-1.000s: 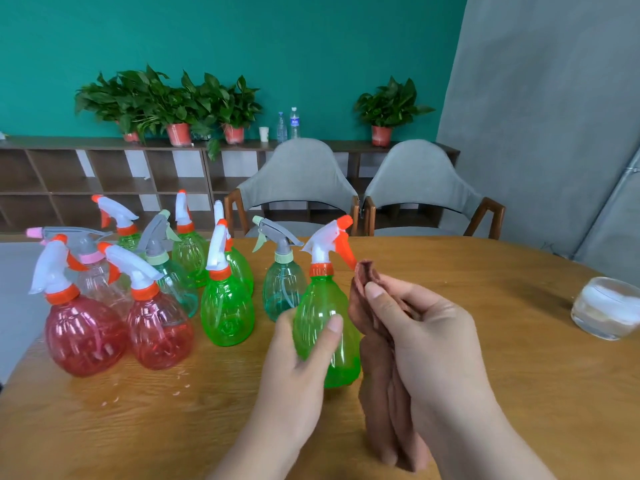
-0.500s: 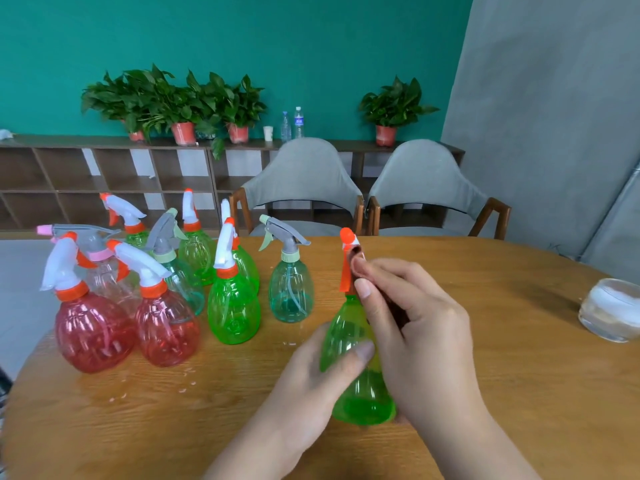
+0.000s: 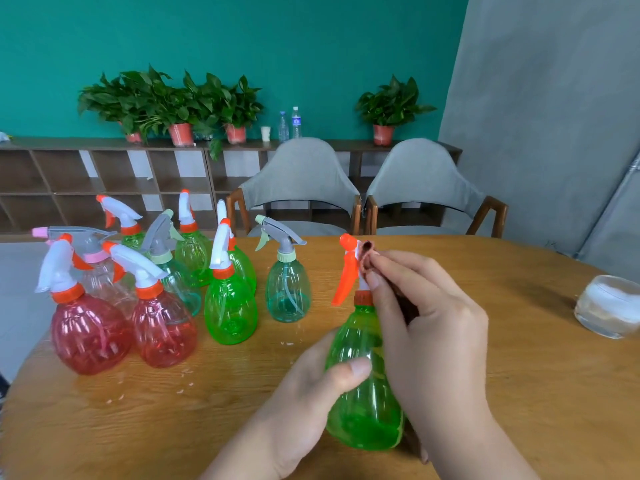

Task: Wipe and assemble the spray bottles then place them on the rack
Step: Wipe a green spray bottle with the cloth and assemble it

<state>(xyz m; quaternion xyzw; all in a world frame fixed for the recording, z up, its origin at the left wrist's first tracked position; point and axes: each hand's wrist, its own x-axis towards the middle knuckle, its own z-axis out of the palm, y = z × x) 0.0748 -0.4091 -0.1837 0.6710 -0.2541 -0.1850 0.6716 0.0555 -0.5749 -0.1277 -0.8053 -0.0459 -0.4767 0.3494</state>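
Green spray bottle (image 3: 363, 403): stands upright on the desk (image 3: 519, 393), near the front edge, between both hands. Left hand (image 3: 304, 393) grips its body from the left, fingers wrapped behind it and the thumb laid across the front. Right hand (image 3: 436, 341) is at the white and orange spray head (image 3: 349, 268); its fingers (image 3: 398, 268) pinch a brown cloth (image 3: 366, 249) against the top of that head, and the rest of the cloth hangs behind the palm. Count on desk: ten bottles in all, every one with a trigger head fitted. Besides the held one there are nine to the left: four green bottles (image 3: 230, 313), two red bottles (image 3: 90, 334), two teal bottles (image 3: 287, 296) and one clear bottle (image 3: 100, 275) with a pink collar. Eight of these cluster tightly; one teal stands a little apart, nearest the held bottle. One glass bowl (image 3: 606, 310) sits at the right edge. Behind the desk: two grey chairs (image 3: 301, 181), and a shelf unit (image 3: 104, 188) carrying four potted plants (image 3: 391, 105), two water bottles (image 3: 295, 123) and one white cup (image 3: 265, 133).
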